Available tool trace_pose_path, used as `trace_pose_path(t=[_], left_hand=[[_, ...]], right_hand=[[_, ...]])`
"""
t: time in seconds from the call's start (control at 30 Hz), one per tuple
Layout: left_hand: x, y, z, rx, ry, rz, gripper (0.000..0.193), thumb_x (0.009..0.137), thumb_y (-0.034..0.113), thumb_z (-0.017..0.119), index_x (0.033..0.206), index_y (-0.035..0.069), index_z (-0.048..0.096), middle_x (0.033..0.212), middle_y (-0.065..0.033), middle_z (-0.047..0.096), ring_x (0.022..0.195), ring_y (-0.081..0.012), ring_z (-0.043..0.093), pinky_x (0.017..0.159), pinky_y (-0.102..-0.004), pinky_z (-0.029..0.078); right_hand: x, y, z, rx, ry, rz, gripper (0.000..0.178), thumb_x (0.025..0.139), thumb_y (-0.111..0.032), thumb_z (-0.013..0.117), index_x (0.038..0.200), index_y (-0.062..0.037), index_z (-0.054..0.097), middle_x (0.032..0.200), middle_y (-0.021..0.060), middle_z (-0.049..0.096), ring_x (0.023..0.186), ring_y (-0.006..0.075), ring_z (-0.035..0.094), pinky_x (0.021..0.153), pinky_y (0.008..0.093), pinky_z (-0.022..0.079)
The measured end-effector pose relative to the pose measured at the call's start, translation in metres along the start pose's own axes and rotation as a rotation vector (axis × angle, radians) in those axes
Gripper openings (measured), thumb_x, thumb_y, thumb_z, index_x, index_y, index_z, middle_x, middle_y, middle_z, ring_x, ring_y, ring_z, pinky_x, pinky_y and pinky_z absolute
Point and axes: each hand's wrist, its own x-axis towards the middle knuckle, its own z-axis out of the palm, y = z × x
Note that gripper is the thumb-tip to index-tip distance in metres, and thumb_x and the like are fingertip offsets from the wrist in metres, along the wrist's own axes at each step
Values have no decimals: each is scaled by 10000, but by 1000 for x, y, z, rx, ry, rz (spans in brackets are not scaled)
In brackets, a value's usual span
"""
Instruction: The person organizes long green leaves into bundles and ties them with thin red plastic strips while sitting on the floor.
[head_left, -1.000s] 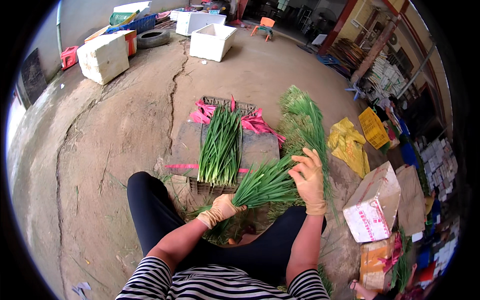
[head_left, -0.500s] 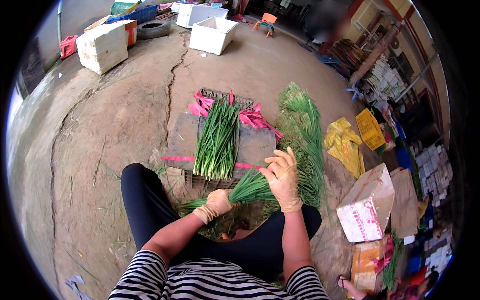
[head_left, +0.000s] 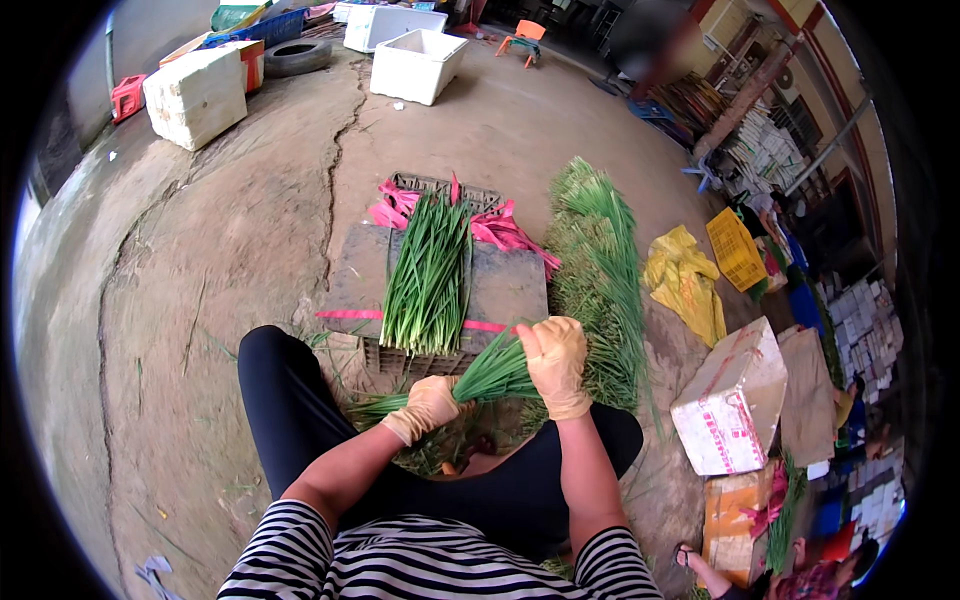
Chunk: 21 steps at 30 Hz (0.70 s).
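Observation:
Both of my hands wear pale rubber gloves. My left hand (head_left: 428,403) is wrapped around a small bunch of garlic chives (head_left: 497,374) held low between my knees. At the bunch's right end, my right hand (head_left: 556,365) has its fingers curled closed over the leaves; its palm side is hidden. Just beyond lies a larger, neatly lined-up bundle of chives (head_left: 428,275), pale stem ends toward me, on a grey board (head_left: 358,278). A pink strip (head_left: 348,315) passes across the board near those stem ends. Pink cloth (head_left: 508,238) hangs at the board's far side.
Under the board is a dark plastic crate (head_left: 415,362). A long heap of loose chives (head_left: 600,270) covers the ground to its right. Farther right are a yellow sack (head_left: 682,275), a yellow crate (head_left: 735,248) and a white foam box (head_left: 728,410). More foam boxes (head_left: 418,68) stand far off.
My right hand's raised, spread fingers have curled closed and come down onto the leaves. My left hand keeps its hold on the bunch. The whole view has shifted slightly.

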Motion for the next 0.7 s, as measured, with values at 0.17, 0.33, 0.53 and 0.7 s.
trace_pose_path(t=[0.17, 0.33, 0.53, 0.7], left_hand=[[-1, -1, -1, -41, 5, -45, 346, 683, 372, 677, 962, 168, 651, 790, -132, 640, 764, -304, 611, 686, -363, 479], [-2, 0, -6, -20, -40, -61, 379, 690, 388, 655, 1029, 222, 630, 823, -137, 635, 791, -315, 603, 699, -369, 472], [3, 0, -4, -87, -5, -21, 362, 700, 379, 657, 1002, 181, 636, 813, -137, 638, 790, -318, 602, 702, -369, 471], [6, 2, -13, -193, 51, -74, 354, 709, 346, 706, 971, 116, 648, 816, -100, 663, 738, -219, 635, 698, -320, 477]], right_hand=[[-6, 12, -35, 703, 185, 485, 434, 916, -312, 485, 572, -50, 455, 535, -4, 423, 533, 81, 415, 530, 245, 334], [-10, 7, -27, -51, -215, 49, 365, 806, -357, 588, 618, -49, 534, 562, 101, 517, 547, 306, 521, 520, 388, 397], [-24, 2, 15, 132, 46, 173, 297, 801, -178, 634, 601, -32, 470, 549, 102, 466, 503, 267, 469, 484, 356, 373], [-13, -1, -4, 412, 398, 568, 360, 930, -243, 451, 623, -56, 466, 516, -8, 401, 489, 89, 377, 477, 254, 316]])
